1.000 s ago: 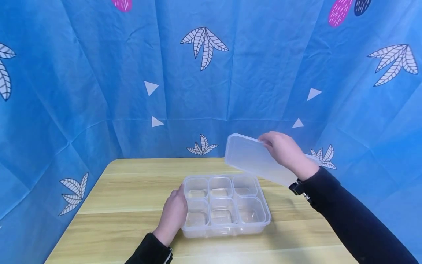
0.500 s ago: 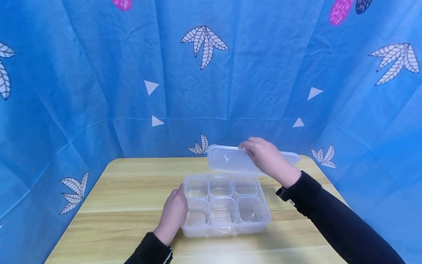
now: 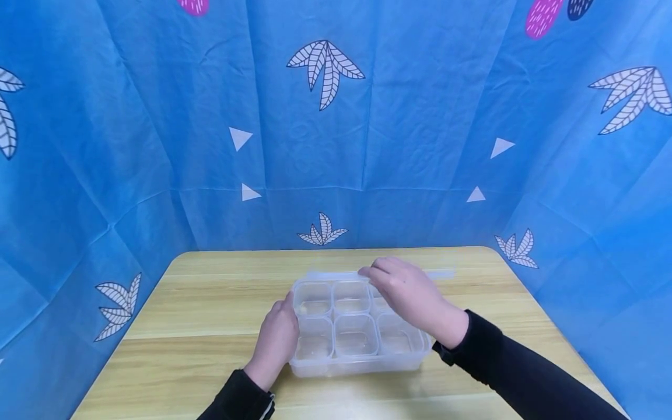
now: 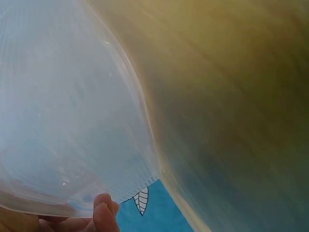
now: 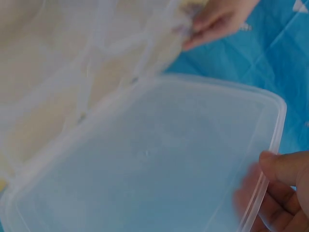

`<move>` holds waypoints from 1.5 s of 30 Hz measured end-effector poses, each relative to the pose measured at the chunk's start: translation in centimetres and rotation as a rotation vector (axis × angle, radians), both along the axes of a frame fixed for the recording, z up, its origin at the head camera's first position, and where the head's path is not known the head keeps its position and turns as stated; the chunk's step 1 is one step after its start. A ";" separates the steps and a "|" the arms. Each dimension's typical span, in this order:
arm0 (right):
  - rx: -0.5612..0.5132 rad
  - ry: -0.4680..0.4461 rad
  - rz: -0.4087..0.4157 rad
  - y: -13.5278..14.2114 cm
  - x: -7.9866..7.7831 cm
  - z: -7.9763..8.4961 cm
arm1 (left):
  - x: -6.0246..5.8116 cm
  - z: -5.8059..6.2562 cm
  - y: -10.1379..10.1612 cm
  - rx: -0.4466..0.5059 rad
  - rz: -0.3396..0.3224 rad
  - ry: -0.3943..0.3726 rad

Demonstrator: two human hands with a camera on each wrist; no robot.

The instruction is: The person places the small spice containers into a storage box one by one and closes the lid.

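Observation:
A clear plastic food container (image 3: 359, 366) with several small square compartment boxes (image 3: 356, 335) stands in the middle of the table. My left hand (image 3: 277, 335) grips its left side; in the left wrist view the fingertips (image 4: 103, 208) lie at the container's edge. Above the container's back side, my right hand (image 3: 409, 294) holds a flat translucent lid (image 5: 145, 159). The right wrist view has the thumb on one face of the lid's edge and the fingers behind it. Seen from the head, the lid is nearly edge-on, partly hidden by the right hand.
The container rests on a light wooden table (image 3: 199, 326) with rounded back corners. A blue patterned cloth (image 3: 315, 146) hangs behind the table and along both sides.
My right hand has brought the lid left and down, from right of the container to its back edge, tilting it from upright to nearly edge-on. The left hand and container have stayed put.

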State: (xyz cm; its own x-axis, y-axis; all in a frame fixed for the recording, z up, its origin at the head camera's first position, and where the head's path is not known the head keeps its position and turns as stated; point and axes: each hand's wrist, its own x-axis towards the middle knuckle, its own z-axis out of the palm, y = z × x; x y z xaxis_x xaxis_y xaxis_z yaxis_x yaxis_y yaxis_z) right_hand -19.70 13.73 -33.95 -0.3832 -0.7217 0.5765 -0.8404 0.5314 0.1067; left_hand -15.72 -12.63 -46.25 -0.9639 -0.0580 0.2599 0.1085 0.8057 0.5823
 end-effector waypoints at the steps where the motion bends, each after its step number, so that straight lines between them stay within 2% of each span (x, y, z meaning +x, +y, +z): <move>1: 0.003 0.009 0.001 -0.1 0.4 -0.3 | 0.0 0.0 0.0 0.007 0.002 -0.005; 8: 0.010 0.009 -0.009 -0.6 2.5 -2.0 | 0.0 -0.1 -0.1 0.031 0.001 0.001; 20: 0.030 0.035 0.037 -0.8 4.3 -4.8 | 0.0 -0.1 -0.3 -0.026 -0.006 -0.001; 26: 0.047 0.034 0.052 -0.9 5.3 -6.3 | 0.0 -0.2 -0.4 -0.001 -0.011 -0.005; 34: 0.022 0.069 0.083 -0.8 5.6 -7.8 | 0.1 -0.2 -0.4 0.020 -0.012 -0.005; 45: 0.075 0.105 0.102 -0.7 5.6 -9.5 | 0.2 0.0 -0.4 0.015 -0.025 -0.003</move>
